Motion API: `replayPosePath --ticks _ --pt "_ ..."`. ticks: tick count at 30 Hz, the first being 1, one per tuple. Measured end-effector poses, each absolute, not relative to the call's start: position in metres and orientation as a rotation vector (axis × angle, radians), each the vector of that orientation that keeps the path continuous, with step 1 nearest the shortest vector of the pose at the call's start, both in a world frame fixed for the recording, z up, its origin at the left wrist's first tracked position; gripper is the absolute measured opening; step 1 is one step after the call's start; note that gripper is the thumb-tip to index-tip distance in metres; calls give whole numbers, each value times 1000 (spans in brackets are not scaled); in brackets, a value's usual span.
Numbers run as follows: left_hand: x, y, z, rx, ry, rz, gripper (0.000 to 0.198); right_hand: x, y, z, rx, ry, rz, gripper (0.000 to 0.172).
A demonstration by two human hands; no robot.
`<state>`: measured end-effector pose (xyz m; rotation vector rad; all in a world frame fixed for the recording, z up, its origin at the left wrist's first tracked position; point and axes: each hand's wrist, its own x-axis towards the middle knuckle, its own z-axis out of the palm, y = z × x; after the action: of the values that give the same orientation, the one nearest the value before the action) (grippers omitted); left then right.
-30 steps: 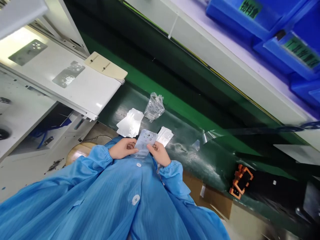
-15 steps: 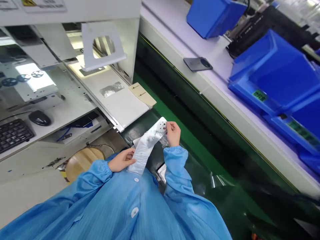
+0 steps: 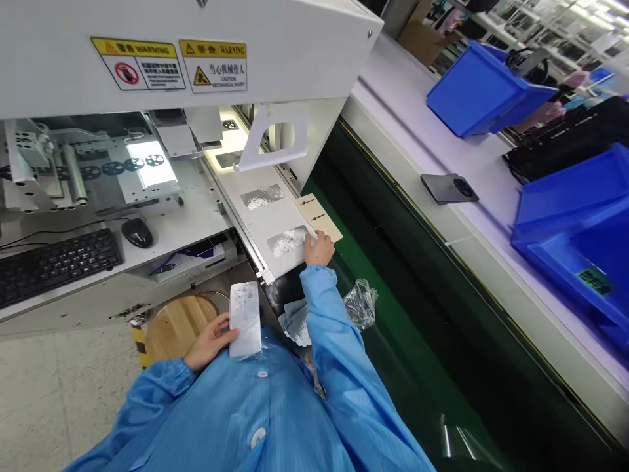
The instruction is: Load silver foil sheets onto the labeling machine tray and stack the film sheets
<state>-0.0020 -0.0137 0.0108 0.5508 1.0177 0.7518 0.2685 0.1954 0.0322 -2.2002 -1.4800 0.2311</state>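
Note:
My left hand (image 3: 211,341) pinches the side of a pale phone back cover (image 3: 246,318) with clear film around it, held upright in front of my smock. My right hand (image 3: 319,249) reaches forward, its fingers closed at the right end of a shiny phone back cover (image 3: 287,242) lying on the white feed belt (image 3: 255,226). A similar shiny cover (image 3: 263,196) lies further in on the same belt. Below my right forearm, several silvery sheets (image 3: 295,321) are partly hidden by the sleeve.
A cream plate (image 3: 318,218) juts from the belt's right side. Crumpled clear plastic (image 3: 361,303) sits on the dark green surface. A keyboard (image 3: 59,265), mouse (image 3: 137,233) and round wooden stool (image 3: 179,328) are at left; a grey phone-like item (image 3: 449,188) and blue bins (image 3: 486,92) at right.
My right hand has moved from the cover in front of me up to the belt, where a second shiny cover now lies. My left hand still holds a cover. The view has shifted.

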Motion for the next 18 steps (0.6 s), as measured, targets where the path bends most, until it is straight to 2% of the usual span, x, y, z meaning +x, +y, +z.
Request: replayPosePath --ticks 4,12,15,18 --pt "0 -9 11 564 1020 743 52 227 177 26 -2057 -1791 167 43" --pt "-2 -8 11 600 1061 730 53 200 175 11 -2061 -1965 262 32" --pt "-2 -5 14 604 1076 736 54 200 177 35 -2040 -1897 347 37" --pt "5 1 19 616 1064 716 55 199 151 92 -1776 -1810 452 38"
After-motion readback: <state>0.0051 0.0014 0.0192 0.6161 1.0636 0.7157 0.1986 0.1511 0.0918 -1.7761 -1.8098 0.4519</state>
